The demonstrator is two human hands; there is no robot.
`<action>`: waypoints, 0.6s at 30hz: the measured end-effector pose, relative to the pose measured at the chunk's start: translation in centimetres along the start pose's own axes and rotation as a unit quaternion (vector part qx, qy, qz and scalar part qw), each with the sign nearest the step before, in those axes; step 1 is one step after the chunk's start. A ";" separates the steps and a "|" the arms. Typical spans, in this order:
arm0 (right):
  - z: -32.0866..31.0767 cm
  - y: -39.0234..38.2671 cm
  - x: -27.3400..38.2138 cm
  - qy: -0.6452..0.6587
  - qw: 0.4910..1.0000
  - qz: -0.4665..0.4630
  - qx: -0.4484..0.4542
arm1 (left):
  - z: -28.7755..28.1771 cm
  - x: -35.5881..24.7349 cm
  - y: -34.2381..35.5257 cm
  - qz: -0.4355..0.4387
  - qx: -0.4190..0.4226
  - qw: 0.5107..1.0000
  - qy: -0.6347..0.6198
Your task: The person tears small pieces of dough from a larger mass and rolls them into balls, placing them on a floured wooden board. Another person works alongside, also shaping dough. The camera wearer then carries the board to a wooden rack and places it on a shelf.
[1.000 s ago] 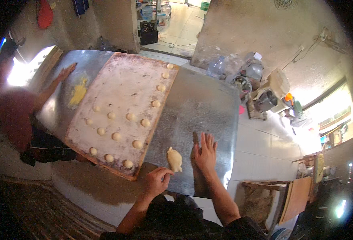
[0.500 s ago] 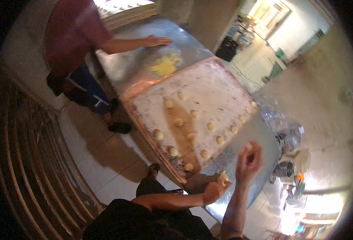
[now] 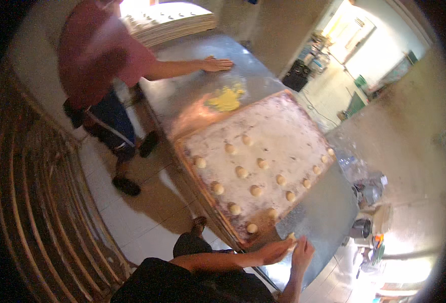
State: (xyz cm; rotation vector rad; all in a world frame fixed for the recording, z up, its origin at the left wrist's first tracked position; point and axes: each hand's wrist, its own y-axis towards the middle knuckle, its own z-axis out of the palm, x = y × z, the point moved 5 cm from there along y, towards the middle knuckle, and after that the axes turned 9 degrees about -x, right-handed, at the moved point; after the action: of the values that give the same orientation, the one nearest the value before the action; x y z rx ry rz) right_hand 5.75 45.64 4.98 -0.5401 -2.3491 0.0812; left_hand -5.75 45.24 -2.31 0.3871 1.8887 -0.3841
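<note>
Along the left edge stands a curved metal rack of thin bars, above a pale tiled floor. Next to it a second person in a red shirt leans over the metal desk, one palm flat on its surface beside a yellow lump of dough. Behind that person a stack of flat boards lies at the desk's far end.

A floured wooden board covers the middle of the desk, dotted with small round dough balls set in loose rows.

At the board's near corner, the wearer's left hand reaches in with its fingers pressed together around a small pale piece of dough, which sits at their tips just above the desk edge. The right hand is just beside it, fingers loosely spread and upright, touching or nearly touching the same piece; which, I cannot tell.

Further right, metal pots and clutter sit by the wall.
</note>
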 end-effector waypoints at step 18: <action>3.1 -8.6 -10.4 0.349 0.903 0.224 -0.109 | 5.7 -4.4 4.3 0.361 0.097 0.923 0.095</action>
State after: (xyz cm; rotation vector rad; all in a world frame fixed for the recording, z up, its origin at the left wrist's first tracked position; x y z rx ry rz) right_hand 7.45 33.91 -2.14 -1.0226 -1.5088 -0.1471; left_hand 2.38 46.23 -0.43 1.2427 1.7453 -0.0275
